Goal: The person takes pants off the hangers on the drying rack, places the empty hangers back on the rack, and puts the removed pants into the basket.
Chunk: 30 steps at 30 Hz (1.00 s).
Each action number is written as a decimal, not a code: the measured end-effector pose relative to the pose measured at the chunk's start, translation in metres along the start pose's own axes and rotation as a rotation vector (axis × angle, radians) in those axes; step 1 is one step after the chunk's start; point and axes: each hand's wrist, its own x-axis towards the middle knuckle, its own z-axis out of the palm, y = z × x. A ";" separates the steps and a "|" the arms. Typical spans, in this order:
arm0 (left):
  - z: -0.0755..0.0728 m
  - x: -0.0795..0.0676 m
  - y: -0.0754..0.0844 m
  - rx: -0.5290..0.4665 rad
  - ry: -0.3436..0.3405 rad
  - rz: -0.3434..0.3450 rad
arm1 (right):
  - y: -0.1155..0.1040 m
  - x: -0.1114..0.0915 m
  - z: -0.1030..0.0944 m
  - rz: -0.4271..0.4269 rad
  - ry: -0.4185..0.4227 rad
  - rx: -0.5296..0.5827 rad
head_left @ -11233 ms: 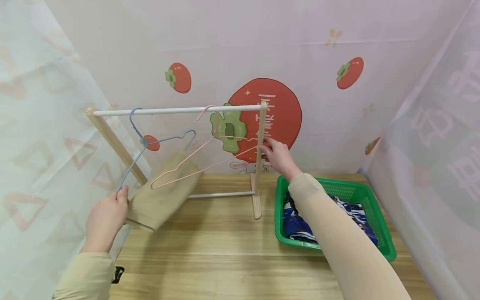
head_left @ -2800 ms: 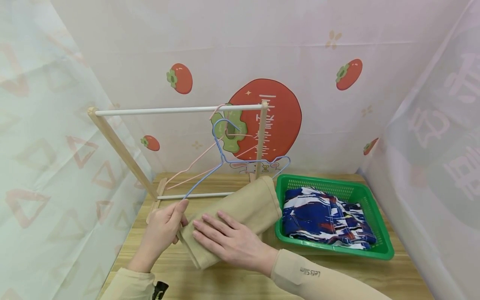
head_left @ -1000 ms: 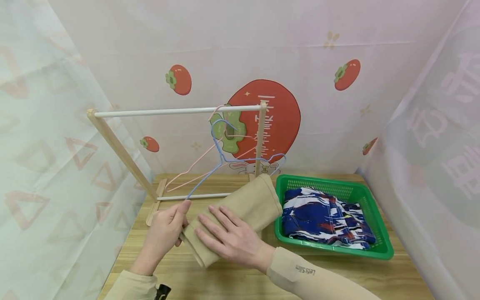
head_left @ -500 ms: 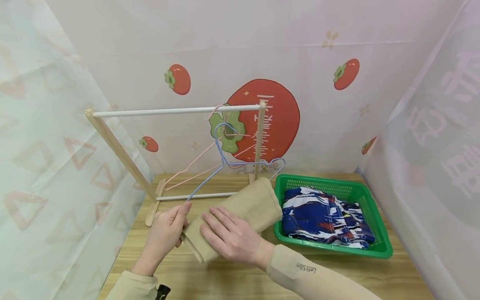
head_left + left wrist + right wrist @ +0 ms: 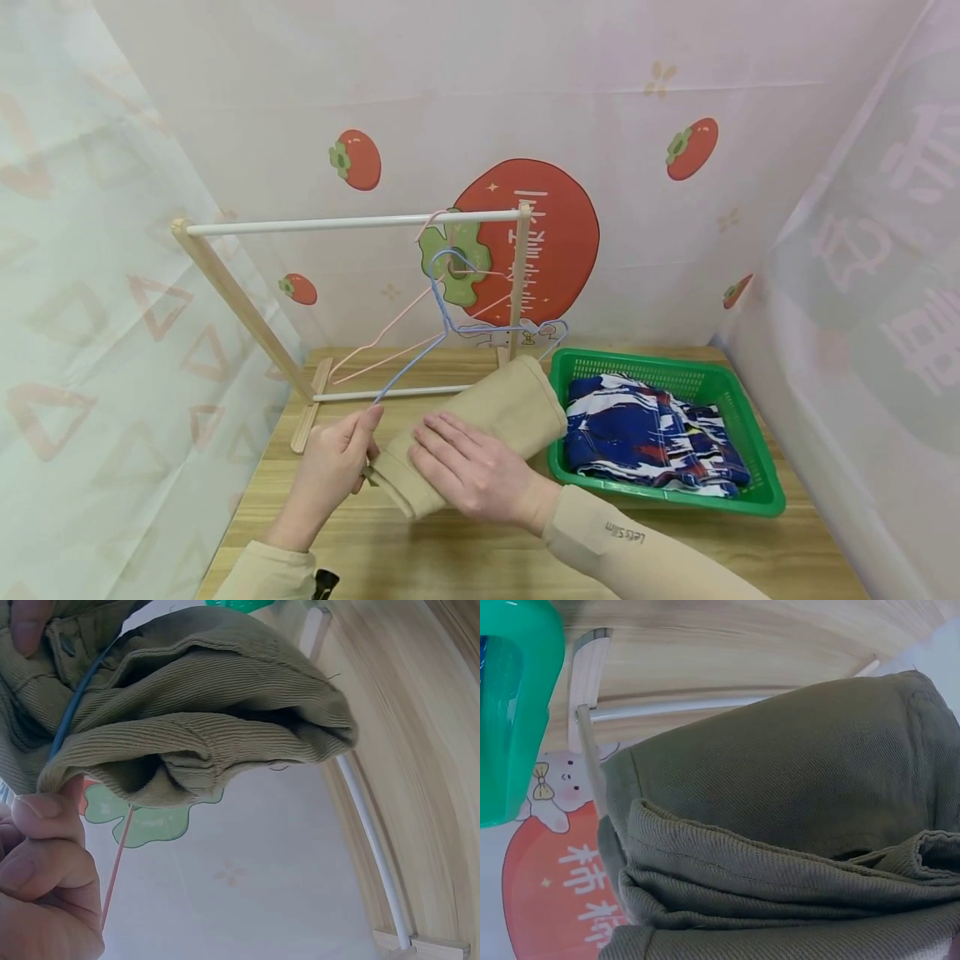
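Folded khaki trousers (image 5: 498,408) hang over a blue clothes hanger (image 5: 411,364) in front of the rack. My left hand (image 5: 330,462) pinches the hanger's near left end, close to the cloth edge. In the left wrist view, the blue wire hanger (image 5: 75,709) runs through the trousers (image 5: 225,697), whose folds and waistband face that camera. My right hand (image 5: 480,471) lies over the top of the trousers with fingers bent; a fingertip of it shows underneath at the waistband. The right wrist view shows the layered trousers (image 5: 780,772), with nearly all of that hand hidden.
Behind stands a wooden rack with a white rail (image 5: 322,223); a pink hanger (image 5: 390,329) hangs from it. To the right, a green basket (image 5: 765,492) holds blue, white and red patterned clothing (image 5: 637,433). A wooden tabletop (image 5: 360,558) lies below.
Since the oldest frame, the blue hanger with the trousers has come off the rail and forward. My right hand left the pink hanger; in the last second it slid slightly right, bending its fingers.
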 end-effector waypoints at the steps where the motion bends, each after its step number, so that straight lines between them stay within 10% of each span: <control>1: 0.000 0.000 -0.001 0.010 0.008 0.020 | 0.001 0.000 -0.001 -0.001 -0.001 0.004; 9: 0.000 0.001 -0.014 0.236 0.147 0.232 | 0.015 0.001 -0.011 0.006 0.022 -0.002; 30: -0.007 0.000 -0.034 0.391 0.092 0.261 | 0.049 -0.005 -0.051 0.116 0.129 0.145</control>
